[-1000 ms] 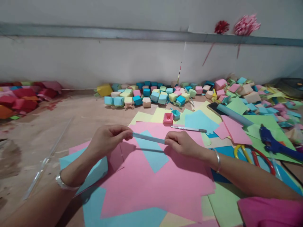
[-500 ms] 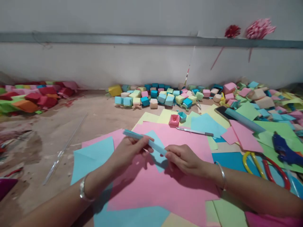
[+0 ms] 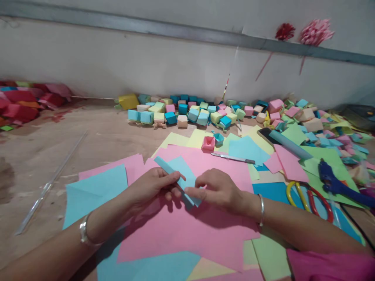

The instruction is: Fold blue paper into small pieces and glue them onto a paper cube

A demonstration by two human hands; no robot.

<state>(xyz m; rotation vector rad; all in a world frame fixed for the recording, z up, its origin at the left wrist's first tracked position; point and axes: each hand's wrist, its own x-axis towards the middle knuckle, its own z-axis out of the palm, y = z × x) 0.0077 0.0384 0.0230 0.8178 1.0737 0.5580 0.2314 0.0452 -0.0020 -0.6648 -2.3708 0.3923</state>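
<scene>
Blue strip between left fingers

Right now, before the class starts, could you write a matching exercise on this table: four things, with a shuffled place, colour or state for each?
1. folded blue strip
2. craft knife
3. box by the knife tip
4. glue gun

A. dark blue, over green paper
B. held in the left hand
C. pink, open at the top
D. silvery, with a dark end

Pairs: 1-B, 2-D, 3-C, 4-A

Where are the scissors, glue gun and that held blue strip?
Scissors (image 3: pixel 302 197), head view: on the yellow handle.
Glue gun (image 3: pixel 328 179), head view: on its blue body.
Blue strip (image 3: pixel 164 165), head view: on its upper end.
</scene>
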